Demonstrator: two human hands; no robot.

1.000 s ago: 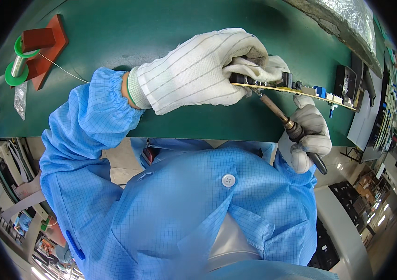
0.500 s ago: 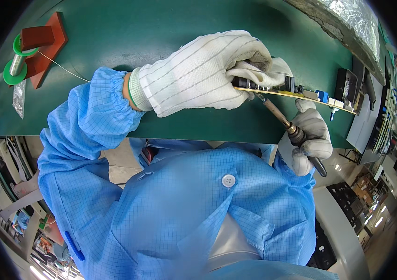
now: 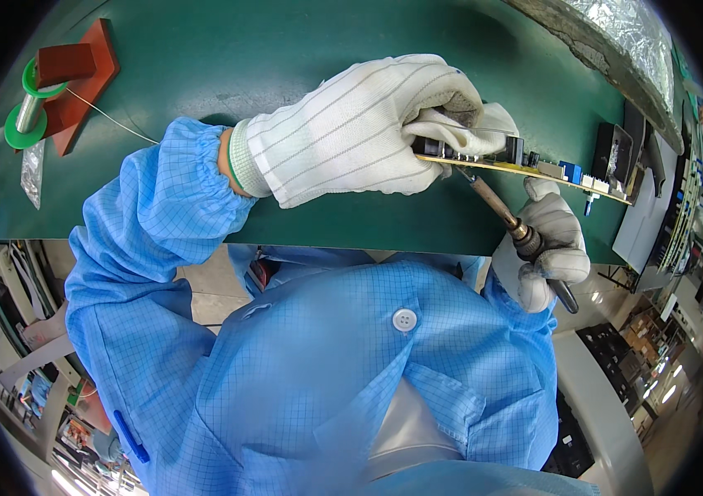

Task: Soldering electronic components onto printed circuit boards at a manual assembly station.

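My left hand [image 3: 376,132], in a white striped glove, is closed on the left end of a circuit board [image 3: 525,172]. The board is seen nearly edge-on, with black, blue and white components standing on its upper side. In my gloved right hand [image 3: 548,240] is a soldering iron [image 3: 496,204], slanting up to the left. Its tip meets the board's underside just beside my left fingers; the exact contact spot is hidden. A thin wire-like line [image 3: 471,128] shows by my left fingertips, and I cannot tell what it belongs to.
A solder wire spool [image 3: 30,112] with green flanges sits on a red-brown stand [image 3: 91,83] at the left of the green table [image 3: 227,50]. A small clear bag [image 3: 33,175] lies below it. At right are a black bin [image 3: 613,149] and a rack of boards [image 3: 686,211].
Almost nothing differs. Both hands, the board and the soldering iron hold nearly the same places, with only a very slight shift.
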